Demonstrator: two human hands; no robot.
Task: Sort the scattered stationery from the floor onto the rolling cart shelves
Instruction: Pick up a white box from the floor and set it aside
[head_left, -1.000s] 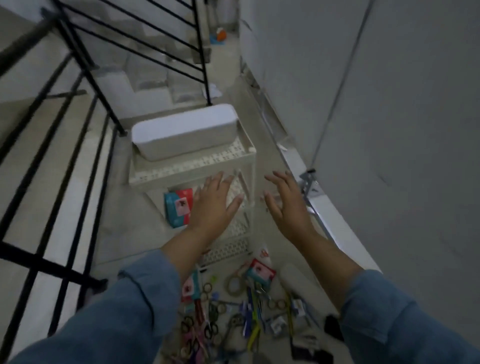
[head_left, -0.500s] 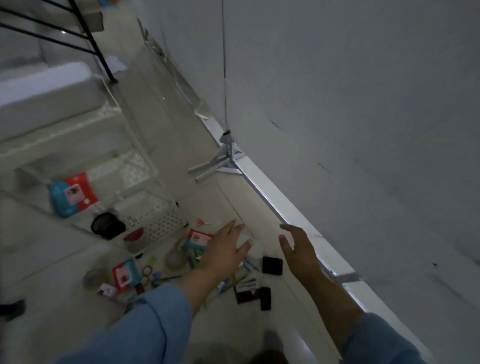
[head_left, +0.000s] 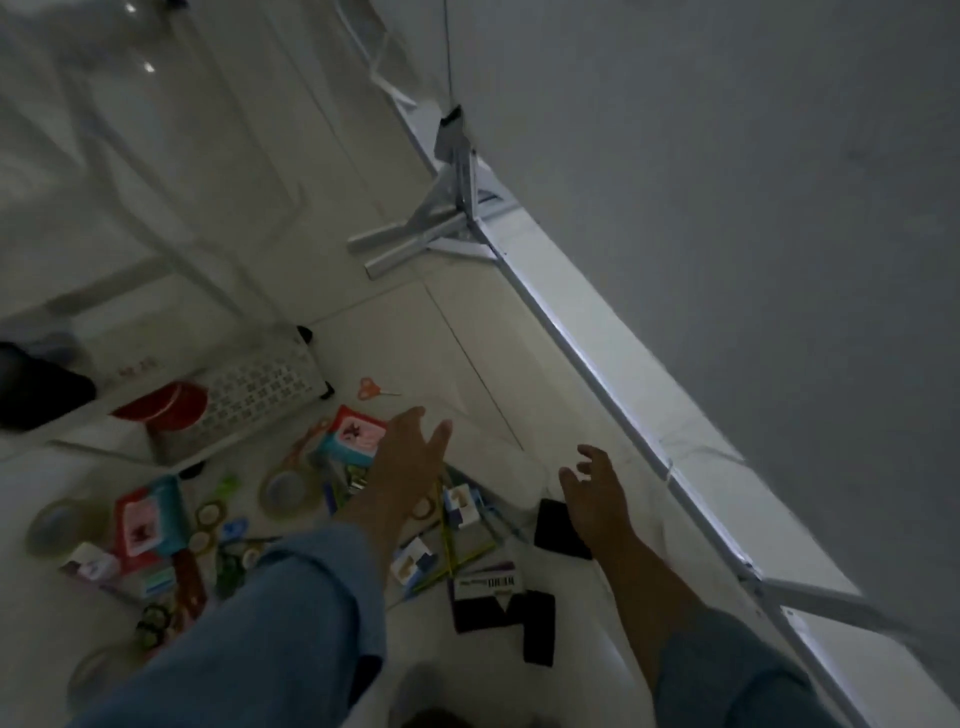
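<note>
Much stationery (head_left: 150, 525) hidden beneath the left sleeve (head_left: 291, 623); cart (head_left: 260, 384) blurred.

To my right stands a tall, plain grey wall panel (head_left: 727, 208), split by a thin dark vertical seam (head_left: 448, 52). Along its foot runs a white base strip (head_left: 597, 364) that catches bright light and slants toward the lower right corner. At the bottom of the seam sits a silver metal bracket (head_left: 457, 171), its two flat legs splayed out onto the pale tiled floor (head_left: 415, 338). A second silver metal brace (head_left: 831, 608) meets the strip lower down, near the right edge. Thin grout lines (head_left: 467, 353) cross the tiles below the bracket. Two small glints of light (head_left: 148, 66) shine at the upper left, where everything is blurred.
</note>
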